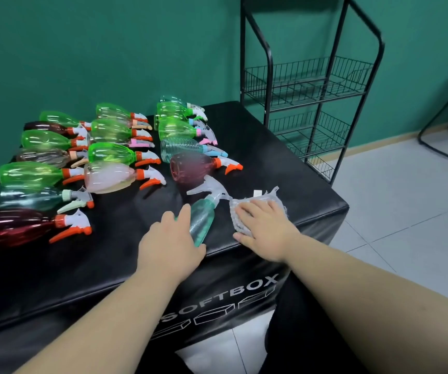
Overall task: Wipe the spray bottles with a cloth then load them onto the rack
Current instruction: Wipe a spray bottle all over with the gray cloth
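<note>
Green walls [109,49] are closing in the room behind a black padded box [244,130] that has SOFTBOX printed on its front and is serving as the table. Pale tiled floor [406,198] is showing at the right.

Lying on their sides across the left and centre of the frame are the waiting spray bottles [109,176], in three rough columns. I am counting about eighteen: seven on the left, about five in the middle and six on the right. Most are green, with a few red, pink and clear ones, and they are overlapping too much for a firm total. One black wire rack [309,82] is standing at the upper right, just behind the box, with three wire shelves showing.

One teal spray bottle [204,217] is lying apart from the rest near the front edge, between the two hands, and its white trigger head is pointing up the frame. One white mesh cloth [267,195] is lying just right of it, touching the nozzle.

The left hand [171,238] is reaching in with its fingers nearly straight and is touching the bottle's left side without wrapping it. The right hand [264,225] is pressing flat on the cloth, fingers spread and only slightly bent.
</note>
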